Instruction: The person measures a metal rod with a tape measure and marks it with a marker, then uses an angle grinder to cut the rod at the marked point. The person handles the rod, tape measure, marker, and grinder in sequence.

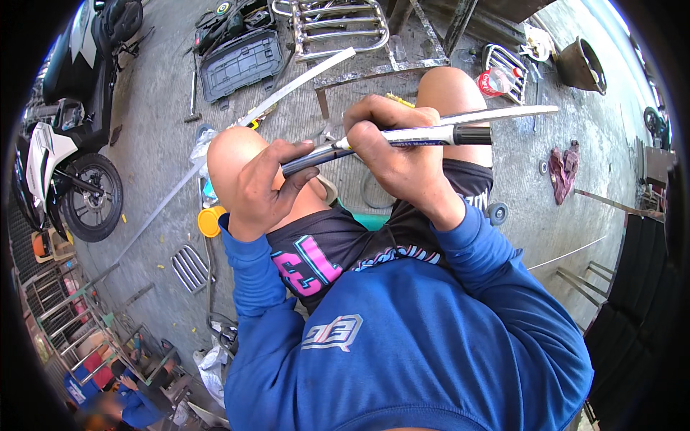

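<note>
My left hand (260, 187) pinches a narrow metal tube (298, 164) with a dark end, held over my lap. My right hand (402, 161) is closed around a white marker pen (424, 136), its black cap stuck on the rear end. The marker's tip meets the tube or lies just over it, close to my left fingertips. A pale flat metal bar (507, 113) sticks out to the right from behind my right hand. Whether bar and tube are one piece is hidden by that hand.
Beyond my knees lie a tubular metal rack (338, 30) and an open black tool case (241, 65). A motorcycle (79, 172) stands at left. A plastic bottle (498, 82), a brown bucket (578, 66) and a maroon rag (563, 172) are at right. Another person (118, 402) is at lower left.
</note>
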Demonstrator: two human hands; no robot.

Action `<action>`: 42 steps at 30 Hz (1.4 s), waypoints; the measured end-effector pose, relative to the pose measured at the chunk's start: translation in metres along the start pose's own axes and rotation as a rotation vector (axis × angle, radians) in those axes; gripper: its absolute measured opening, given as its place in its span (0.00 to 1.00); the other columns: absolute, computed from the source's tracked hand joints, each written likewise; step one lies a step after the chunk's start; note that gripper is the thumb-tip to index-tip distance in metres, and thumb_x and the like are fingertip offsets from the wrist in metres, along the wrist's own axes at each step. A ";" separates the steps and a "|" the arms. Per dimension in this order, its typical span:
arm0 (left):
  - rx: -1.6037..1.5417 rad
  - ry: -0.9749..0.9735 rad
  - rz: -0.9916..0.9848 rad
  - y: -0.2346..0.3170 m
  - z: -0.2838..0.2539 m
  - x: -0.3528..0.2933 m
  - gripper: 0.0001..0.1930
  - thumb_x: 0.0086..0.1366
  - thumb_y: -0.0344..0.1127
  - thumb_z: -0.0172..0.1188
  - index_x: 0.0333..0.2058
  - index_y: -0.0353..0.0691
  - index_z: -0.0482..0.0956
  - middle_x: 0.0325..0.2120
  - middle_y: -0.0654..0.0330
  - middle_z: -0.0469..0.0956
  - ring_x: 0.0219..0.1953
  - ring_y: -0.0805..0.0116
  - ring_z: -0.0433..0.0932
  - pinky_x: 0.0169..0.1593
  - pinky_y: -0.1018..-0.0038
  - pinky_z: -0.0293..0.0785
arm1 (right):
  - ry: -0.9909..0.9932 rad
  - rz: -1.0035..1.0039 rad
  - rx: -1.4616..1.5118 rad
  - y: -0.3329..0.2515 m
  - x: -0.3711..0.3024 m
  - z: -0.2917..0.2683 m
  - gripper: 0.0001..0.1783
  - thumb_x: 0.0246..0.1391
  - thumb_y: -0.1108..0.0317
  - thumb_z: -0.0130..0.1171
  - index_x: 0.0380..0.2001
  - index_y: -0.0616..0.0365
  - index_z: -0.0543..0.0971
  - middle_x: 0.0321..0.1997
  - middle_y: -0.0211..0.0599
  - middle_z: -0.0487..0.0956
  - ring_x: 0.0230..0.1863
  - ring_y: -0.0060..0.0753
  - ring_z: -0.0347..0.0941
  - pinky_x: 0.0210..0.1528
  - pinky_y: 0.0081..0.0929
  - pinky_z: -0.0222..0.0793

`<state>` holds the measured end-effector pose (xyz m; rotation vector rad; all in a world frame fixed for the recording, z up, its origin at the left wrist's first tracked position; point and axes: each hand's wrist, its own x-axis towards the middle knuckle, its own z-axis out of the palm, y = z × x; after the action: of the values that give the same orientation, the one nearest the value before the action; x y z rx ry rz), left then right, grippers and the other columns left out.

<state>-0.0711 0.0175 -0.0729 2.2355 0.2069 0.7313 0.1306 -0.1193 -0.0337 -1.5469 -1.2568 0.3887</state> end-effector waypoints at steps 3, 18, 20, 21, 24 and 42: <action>0.030 0.012 0.018 0.001 0.000 0.000 0.22 0.62 0.23 0.74 0.54 0.31 0.79 0.41 0.49 0.86 0.41 0.55 0.87 0.43 0.65 0.83 | 0.038 -0.105 -0.055 0.001 0.003 0.004 0.04 0.53 0.72 0.62 0.28 0.60 0.82 0.24 0.34 0.79 0.21 0.30 0.75 0.25 0.28 0.70; 0.055 0.004 -0.026 0.000 0.001 -0.001 0.20 0.65 0.29 0.74 0.54 0.32 0.80 0.42 0.50 0.87 0.41 0.57 0.89 0.44 0.67 0.84 | 0.031 -0.123 0.034 0.011 0.002 0.003 0.05 0.51 0.70 0.64 0.25 0.60 0.81 0.20 0.36 0.78 0.16 0.36 0.75 0.23 0.31 0.71; 0.035 -0.003 -0.052 0.000 0.001 -0.001 0.20 0.66 0.30 0.74 0.53 0.32 0.80 0.42 0.50 0.87 0.41 0.57 0.89 0.44 0.67 0.85 | 0.033 -0.160 0.018 0.012 0.002 0.003 0.05 0.50 0.70 0.65 0.25 0.59 0.81 0.19 0.37 0.77 0.16 0.38 0.75 0.23 0.32 0.71; 0.016 0.002 -0.058 0.000 0.001 -0.001 0.19 0.66 0.30 0.73 0.53 0.32 0.80 0.42 0.50 0.87 0.41 0.57 0.89 0.44 0.67 0.85 | 0.020 -0.158 0.019 0.012 0.002 0.003 0.05 0.50 0.70 0.65 0.25 0.59 0.81 0.19 0.38 0.77 0.16 0.39 0.75 0.23 0.32 0.71; 0.050 -0.005 -0.074 0.002 0.000 0.000 0.19 0.66 0.31 0.74 0.52 0.32 0.80 0.42 0.50 0.88 0.42 0.57 0.90 0.45 0.67 0.85 | 0.039 -0.134 0.053 0.012 0.001 0.004 0.05 0.49 0.70 0.65 0.24 0.59 0.81 0.19 0.38 0.77 0.16 0.42 0.75 0.23 0.32 0.71; -0.424 0.219 -0.216 0.010 -0.024 -0.008 0.14 0.74 0.30 0.66 0.53 0.31 0.76 0.41 0.46 0.86 0.42 0.58 0.89 0.49 0.65 0.85 | 0.559 -0.004 0.028 0.077 0.023 -0.093 0.15 0.75 0.60 0.58 0.47 0.63 0.83 0.33 0.37 0.87 0.35 0.25 0.85 0.40 0.23 0.78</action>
<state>-0.0916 0.0221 -0.0561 1.7032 0.3586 0.8156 0.2499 -0.1388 -0.0557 -1.4894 -0.8118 -0.0367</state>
